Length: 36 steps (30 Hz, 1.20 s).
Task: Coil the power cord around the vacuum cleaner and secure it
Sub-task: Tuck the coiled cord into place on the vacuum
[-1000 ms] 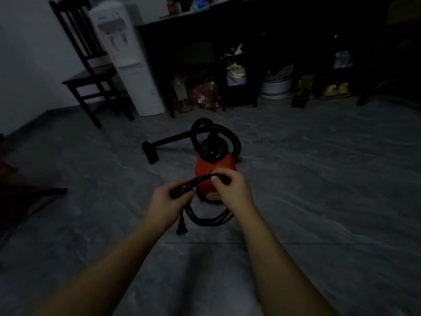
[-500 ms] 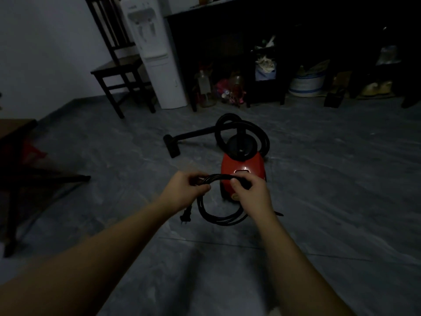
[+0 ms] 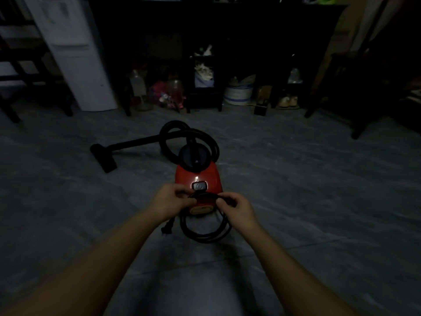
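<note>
Though the room is dim, a grey marbled floor fills most of the view and runs back to a long dark worktop against the far wall. One white water dispenser stands at the left end, with one dark chair beside it. More dark furniture stands at the right, too shadowed to name. Under the worktop sit one white bucket, two jars and a pair of shoes among clutter too dark to sort. One red vacuum rests mid-floor. Its black hose loops behind it and a straight tube leads left to the nozzle on the floor. Two bare forearms reach in from below and cover the vacuum's near end. The cord is not around the vacuum. It hangs as one coil of several loops between the two hands, just in front of the body. The left hand pinches the top of the coil with curled fingers, and the right hand pinches it likewise. One plug dangles under the left wrist.
</note>
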Each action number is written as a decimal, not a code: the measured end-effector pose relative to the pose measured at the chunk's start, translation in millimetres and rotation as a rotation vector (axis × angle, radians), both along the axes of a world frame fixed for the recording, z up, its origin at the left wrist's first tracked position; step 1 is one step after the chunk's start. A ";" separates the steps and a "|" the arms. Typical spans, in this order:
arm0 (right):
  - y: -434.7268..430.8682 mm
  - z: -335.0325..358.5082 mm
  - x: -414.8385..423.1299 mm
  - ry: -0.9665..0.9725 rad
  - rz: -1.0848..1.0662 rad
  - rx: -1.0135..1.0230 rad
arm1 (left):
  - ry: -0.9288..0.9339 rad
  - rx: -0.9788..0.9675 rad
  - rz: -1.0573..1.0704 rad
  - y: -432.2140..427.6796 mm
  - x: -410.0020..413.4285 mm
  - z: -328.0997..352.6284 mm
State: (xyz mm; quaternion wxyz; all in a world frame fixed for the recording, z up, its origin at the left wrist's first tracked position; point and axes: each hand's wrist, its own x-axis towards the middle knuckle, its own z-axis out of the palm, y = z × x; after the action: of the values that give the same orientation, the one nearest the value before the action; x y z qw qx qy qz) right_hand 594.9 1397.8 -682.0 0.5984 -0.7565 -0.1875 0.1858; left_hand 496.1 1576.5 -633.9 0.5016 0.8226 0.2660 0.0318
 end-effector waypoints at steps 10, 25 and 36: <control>59.7 29.4 22.4 -0.067 0.126 -0.357 | -0.067 -0.284 0.203 39.8 4.7 -21.4; 76.2 -45.4 81.5 -0.134 0.204 -0.381 | 0.115 0.036 0.059 59.0 49.5 -83.7; 81.0 -109.0 104.9 -0.037 0.104 -0.296 | 0.116 0.186 -0.027 69.8 73.4 -116.4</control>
State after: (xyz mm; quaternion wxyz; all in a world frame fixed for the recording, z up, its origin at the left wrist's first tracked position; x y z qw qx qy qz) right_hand 699.8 1478.8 -791.0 0.4664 -0.8289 -0.2082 0.2282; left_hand 569.5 1646.3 -750.3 0.4074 0.8694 0.2795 0.0021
